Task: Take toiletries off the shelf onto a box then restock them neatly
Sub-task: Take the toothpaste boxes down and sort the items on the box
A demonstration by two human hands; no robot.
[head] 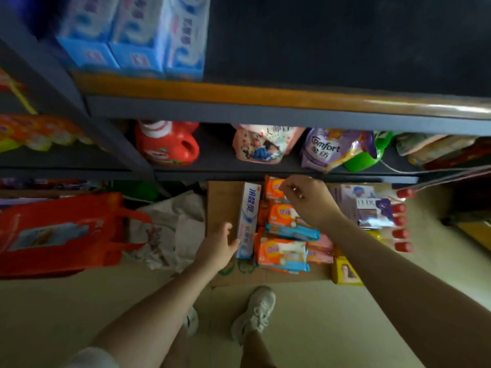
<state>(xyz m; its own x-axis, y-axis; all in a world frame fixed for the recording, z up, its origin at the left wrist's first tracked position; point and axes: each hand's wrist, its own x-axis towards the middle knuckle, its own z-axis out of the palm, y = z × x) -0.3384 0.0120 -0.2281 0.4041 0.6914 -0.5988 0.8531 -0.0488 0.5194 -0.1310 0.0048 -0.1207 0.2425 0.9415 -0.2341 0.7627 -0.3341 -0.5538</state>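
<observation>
- On the box (223,200) I count one toothpaste (248,219) carton and three orange wipes (283,252) packs in a row from near to far; pink packs (320,248) lie under them, but how many I cannot tell.
- Right of the wipes lie a purple soap pack (372,208), five red caps (401,224) in a column, and one yellow carton (345,272) at the near corner of the box.
- On the shelf (265,171) above the box stand one red jug (167,144), one pink pouch (261,144), one purple Comfort pouch (326,150) and one green bottle (364,155).
- The top shelf carries blue tissue packs (132,35); I see at least three.
- On the floor, left of the box, are a red bag (61,235) and a crumpled white bag (172,229). Two white shoes stand near the box.
- The shelf edge hangs over the far end of the box, just above my right hand.
- My left hand (219,247) has its fingers loosely apart; the thumb touches the near end of the toothpaste.
- My right hand (309,199) has its fingers curled together, and they pinch the edge of the farthest wipes pack.
</observation>
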